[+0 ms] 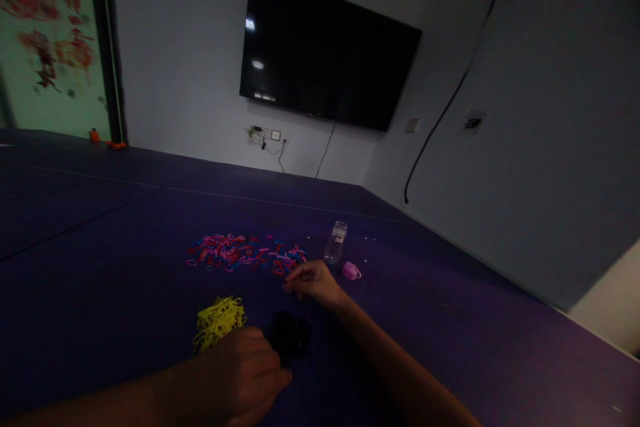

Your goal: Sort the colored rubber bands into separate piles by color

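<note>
My right hand is closed in a pinch just in front of a loose pile of pink, red and blue rubber bands. A small pinkish rubber band shows faintly at its fingertips. Nearer to me, my left hand is curled closed beside a heap of yellow rubber bands and a dark, black heap, perhaps black bands. Whatever the left fingers hold is hidden. Behind the right hand stands a clear plastic bottle without a lid, and a pink cap with a loop lies beside it.
Everything lies on a wide purple surface with seams. Small white scraps lie right of the bottle. A large dark television hangs on the wall above sockets and cables. A black cable runs down the right wall.
</note>
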`<move>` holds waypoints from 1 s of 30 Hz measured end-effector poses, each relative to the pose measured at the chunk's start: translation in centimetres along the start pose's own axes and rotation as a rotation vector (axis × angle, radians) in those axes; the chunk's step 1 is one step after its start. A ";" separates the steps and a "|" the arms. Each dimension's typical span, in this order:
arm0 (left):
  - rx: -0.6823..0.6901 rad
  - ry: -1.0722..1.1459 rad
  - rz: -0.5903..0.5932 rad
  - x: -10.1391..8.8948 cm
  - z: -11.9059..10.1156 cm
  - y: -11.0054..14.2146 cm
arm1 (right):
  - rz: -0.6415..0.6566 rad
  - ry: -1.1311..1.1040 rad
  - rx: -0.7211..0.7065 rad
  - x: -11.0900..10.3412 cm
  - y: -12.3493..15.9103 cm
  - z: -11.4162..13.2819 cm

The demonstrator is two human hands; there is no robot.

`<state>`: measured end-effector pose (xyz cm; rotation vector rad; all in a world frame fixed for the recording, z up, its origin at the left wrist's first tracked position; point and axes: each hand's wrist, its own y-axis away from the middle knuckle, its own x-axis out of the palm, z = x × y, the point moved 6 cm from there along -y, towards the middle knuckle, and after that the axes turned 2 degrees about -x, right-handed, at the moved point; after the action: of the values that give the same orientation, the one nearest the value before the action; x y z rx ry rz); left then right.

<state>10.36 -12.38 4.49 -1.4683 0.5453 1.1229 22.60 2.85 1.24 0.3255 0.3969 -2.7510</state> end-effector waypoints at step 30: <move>-0.234 -0.036 -0.205 -0.6 1.7 0.2 | 0.465 0.345 -0.355 2.1 1.3 2.8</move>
<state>9.33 -11.05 5.10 -1.6607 0.2362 1.0739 20.62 0.21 2.98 0.7010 0.7748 -2.1234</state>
